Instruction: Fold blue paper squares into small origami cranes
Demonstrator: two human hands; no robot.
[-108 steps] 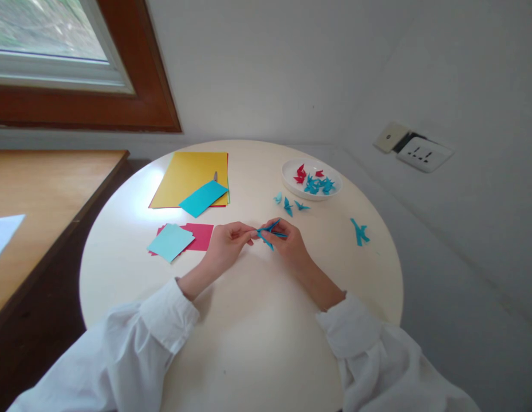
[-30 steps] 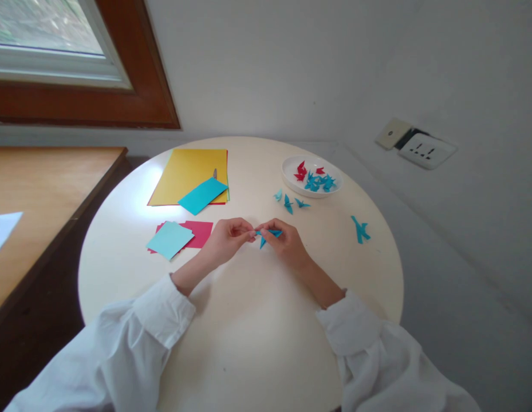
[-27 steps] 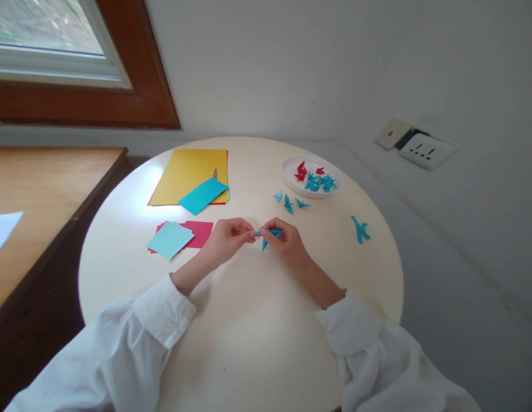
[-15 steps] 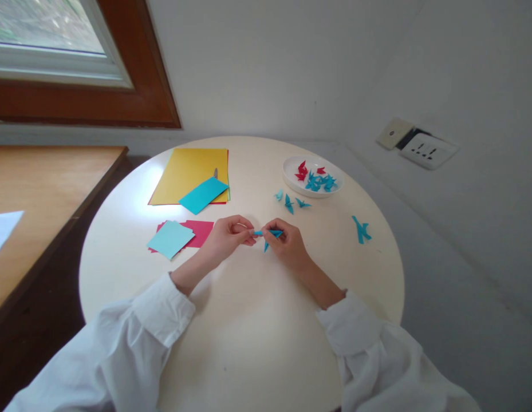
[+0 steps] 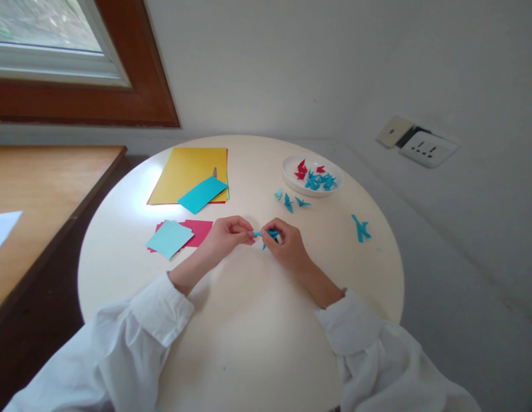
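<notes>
Left on the desk (image 5: 244, 343), pale blue paper (image 5: 170, 240) overlaps pink sheets (image 5: 201, 233). At centre, the left hand (image 5: 227, 237) pinches one tip of a blue folded paper (image 5: 273, 234), the right hand (image 5: 288, 245) grasping its body. Far right, a white dish (image 5: 290, 166) holds folded cranes (image 5: 311, 182).

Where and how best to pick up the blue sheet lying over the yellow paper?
Near corner of the blue sheet, likely a pinch from the near side: that corner juts past the yellow paper, while a grey tip pokes out by its far edge.
</notes>
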